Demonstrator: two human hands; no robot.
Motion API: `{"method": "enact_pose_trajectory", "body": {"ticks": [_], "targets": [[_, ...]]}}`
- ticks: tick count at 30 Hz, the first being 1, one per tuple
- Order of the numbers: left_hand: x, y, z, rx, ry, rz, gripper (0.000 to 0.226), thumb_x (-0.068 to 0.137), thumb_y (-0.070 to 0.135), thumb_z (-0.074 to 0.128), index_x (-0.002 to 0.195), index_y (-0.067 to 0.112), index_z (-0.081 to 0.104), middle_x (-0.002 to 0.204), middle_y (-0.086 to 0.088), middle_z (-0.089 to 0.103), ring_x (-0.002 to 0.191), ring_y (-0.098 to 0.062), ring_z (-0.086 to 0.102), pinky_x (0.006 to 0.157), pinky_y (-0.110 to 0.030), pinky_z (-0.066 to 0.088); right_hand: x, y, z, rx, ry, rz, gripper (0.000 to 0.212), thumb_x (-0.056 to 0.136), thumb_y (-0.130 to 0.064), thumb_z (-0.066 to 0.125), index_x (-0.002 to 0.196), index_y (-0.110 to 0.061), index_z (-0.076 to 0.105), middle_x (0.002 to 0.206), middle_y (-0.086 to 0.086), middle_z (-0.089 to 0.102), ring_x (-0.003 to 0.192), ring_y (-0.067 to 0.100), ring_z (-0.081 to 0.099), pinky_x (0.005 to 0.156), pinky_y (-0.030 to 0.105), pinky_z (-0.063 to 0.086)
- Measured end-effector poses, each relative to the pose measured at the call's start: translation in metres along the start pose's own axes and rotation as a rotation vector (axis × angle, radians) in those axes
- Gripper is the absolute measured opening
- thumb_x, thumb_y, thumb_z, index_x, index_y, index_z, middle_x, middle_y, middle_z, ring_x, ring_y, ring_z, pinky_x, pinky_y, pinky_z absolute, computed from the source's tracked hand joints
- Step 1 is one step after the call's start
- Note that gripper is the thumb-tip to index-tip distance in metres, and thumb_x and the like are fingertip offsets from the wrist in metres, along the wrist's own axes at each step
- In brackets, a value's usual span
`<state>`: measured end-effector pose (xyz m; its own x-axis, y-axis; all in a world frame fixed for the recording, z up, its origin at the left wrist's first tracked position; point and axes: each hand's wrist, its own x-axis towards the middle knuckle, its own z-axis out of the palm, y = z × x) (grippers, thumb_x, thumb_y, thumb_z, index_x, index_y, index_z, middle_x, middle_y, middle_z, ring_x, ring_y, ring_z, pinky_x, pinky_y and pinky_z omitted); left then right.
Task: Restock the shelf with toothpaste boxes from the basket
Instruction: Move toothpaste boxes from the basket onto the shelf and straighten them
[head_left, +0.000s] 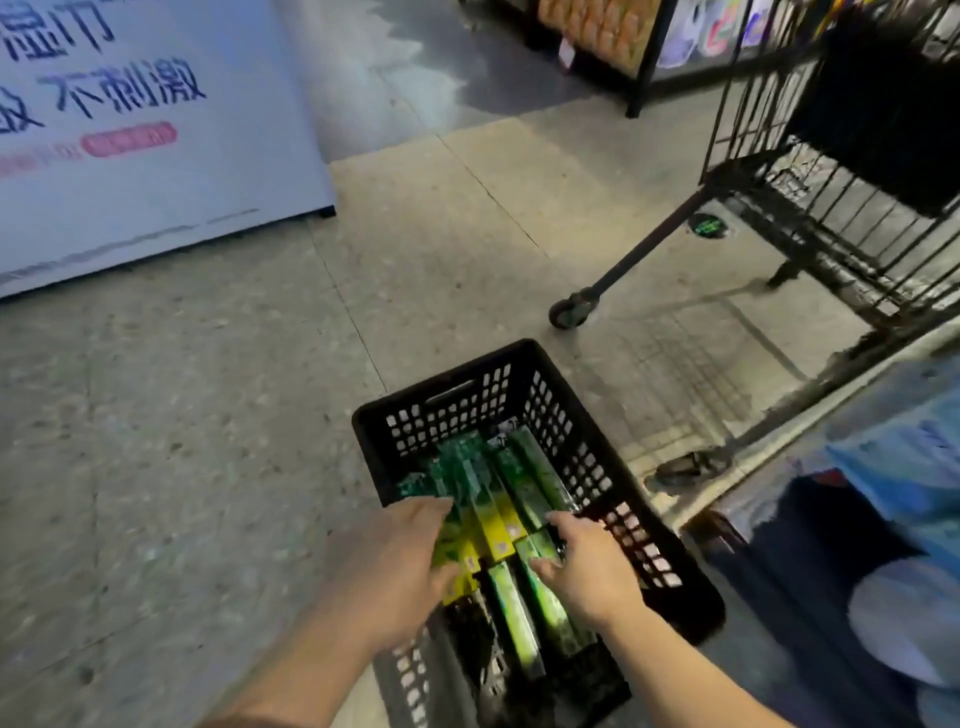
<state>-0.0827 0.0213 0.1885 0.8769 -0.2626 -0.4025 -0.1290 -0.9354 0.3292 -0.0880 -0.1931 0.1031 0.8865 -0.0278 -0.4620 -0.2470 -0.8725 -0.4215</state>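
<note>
A black plastic basket (457, 400) stands on the floor in front of me. Several long green and yellow toothpaste boxes (498, 519) lie in it, packed side by side. Both of my hands reach down into the basket. My left hand (400, 566) lies on the left boxes, its thumb curled under a yellow box end. My right hand (587, 561) lies over the right boxes, with its fingers curled round a green box. The shelf (872, 447) is at the right edge, blurred, with blue goods on it.
A black wire trolley (810, 208) on castors stands just beyond the basket to the right. A white sign panel (156, 130) with printed characters rises at the left. More store racks (639, 57) stand at the far end of the grey tiled floor (182, 415).
</note>
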Motion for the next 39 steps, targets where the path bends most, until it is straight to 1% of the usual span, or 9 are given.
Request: {"method": "enact_pose_trajectory", "body": {"ticks": [6, 13, 17, 19, 25, 29, 33, 35, 39], "targets": [[0.099, -0.058, 0.092, 0.015, 0.049, 0.096, 0.069, 0.09, 0.041, 0.054, 0.148, 0.023, 0.021, 0.151, 0.003, 0.031, 0.138, -0.015, 0.027, 0.112, -0.027, 0.023, 0.105, 0.026, 0.129, -0.028, -0.036, 0.103, 0.06, 0.083, -0.048, 0.061, 0.134, -0.023, 0.041, 0.127, 0.008, 0.052, 0.118, 0.03, 0.05, 0.091, 0.04, 0.046], [0.155, -0.075, 0.131, 0.064, 0.088, 0.184, 0.068, 0.091, 0.036, 0.055, 0.148, 0.022, 0.021, 0.151, 0.003, 0.03, 0.14, -0.016, 0.024, 0.115, -0.032, 0.021, 0.166, 0.045, 0.198, -0.007, -0.052, 0.202, 0.077, 0.081, -0.043, 0.067, 0.142, -0.019, 0.027, 0.128, 0.013, 0.049, 0.119, 0.034, 0.051, 0.092, 0.04, 0.045], [0.158, -0.076, 0.132, 0.038, 0.104, 0.197, 0.069, 0.091, 0.038, 0.055, 0.148, 0.024, 0.019, 0.151, 0.005, 0.029, 0.14, -0.015, 0.022, 0.116, -0.033, 0.019, 0.173, 0.048, 0.198, 0.082, -0.043, 0.216, 0.053, 0.084, -0.029, 0.064, 0.129, -0.016, 0.042, 0.116, 0.01, 0.063, 0.106, 0.031, 0.061, 0.082, 0.035, 0.05], [0.155, -0.075, 0.128, 0.021, 0.082, 0.191, 0.067, 0.092, 0.037, 0.053, 0.148, 0.023, 0.019, 0.152, 0.005, 0.028, 0.14, -0.015, 0.02, 0.116, -0.033, 0.017, 0.167, 0.049, 0.181, 0.115, -0.04, 0.221, 0.044, 0.086, -0.027, 0.064, 0.124, -0.014, 0.046, 0.113, 0.008, 0.064, 0.103, 0.03, 0.061, 0.078, 0.032, 0.047], [0.124, -0.059, 0.092, 0.012, 0.072, 0.169, 0.069, 0.09, 0.045, 0.054, 0.147, 0.025, 0.022, 0.149, 0.006, 0.032, 0.138, -0.015, 0.026, 0.115, -0.036, 0.023, 0.116, 0.049, 0.088, 0.055, -0.07, 0.164, 0.05, 0.086, -0.028, 0.065, 0.133, -0.018, 0.05, 0.125, 0.007, 0.059, 0.111, 0.026, 0.057, 0.087, 0.029, 0.044], [0.086, -0.036, 0.039, -0.021, 0.063, 0.133, 0.071, 0.089, 0.043, 0.057, 0.147, 0.021, 0.023, 0.149, 0.005, 0.033, 0.138, -0.015, 0.028, 0.114, -0.031, 0.023, 0.061, 0.039, 0.011, 0.019, -0.114, 0.132, 0.054, 0.086, -0.032, 0.066, 0.136, -0.023, 0.047, 0.128, 0.001, 0.058, 0.115, 0.02, 0.056, 0.087, 0.023, 0.04], [0.038, -0.001, -0.031, -0.023, 0.046, 0.111, 0.072, 0.09, 0.041, 0.056, 0.148, 0.021, 0.019, 0.152, 0.003, 0.03, 0.138, -0.015, 0.028, 0.112, -0.029, 0.022, 0.0, 0.012, -0.082, -0.034, -0.122, 0.074, 0.058, 0.086, -0.033, 0.066, 0.139, -0.024, 0.044, 0.133, -0.004, 0.053, 0.122, 0.017, 0.051, 0.093, 0.022, 0.038], [0.014, 0.017, -0.069, -0.06, 0.017, 0.099, 0.071, 0.091, 0.04, 0.055, 0.149, 0.02, 0.018, 0.153, 0.001, 0.027, 0.139, -0.017, 0.027, 0.113, -0.03, 0.022, -0.034, -0.005, -0.129, -0.043, -0.103, 0.066, 0.059, 0.086, -0.033, 0.067, 0.139, -0.026, 0.044, 0.134, -0.004, 0.053, 0.119, 0.016, 0.052, 0.087, 0.02, 0.036], [-0.038, 0.057, -0.153, -0.058, 0.021, 0.122, 0.071, 0.092, 0.042, 0.052, 0.149, 0.022, 0.016, 0.154, -0.001, 0.026, 0.139, -0.019, 0.026, 0.114, -0.033, 0.024, -0.116, -0.038, -0.225, -0.027, -0.025, 0.049, 0.053, 0.085, -0.03, 0.067, 0.135, -0.027, 0.049, 0.122, -0.005, 0.061, 0.107, 0.01, 0.056, 0.077, 0.016, 0.033]]}}
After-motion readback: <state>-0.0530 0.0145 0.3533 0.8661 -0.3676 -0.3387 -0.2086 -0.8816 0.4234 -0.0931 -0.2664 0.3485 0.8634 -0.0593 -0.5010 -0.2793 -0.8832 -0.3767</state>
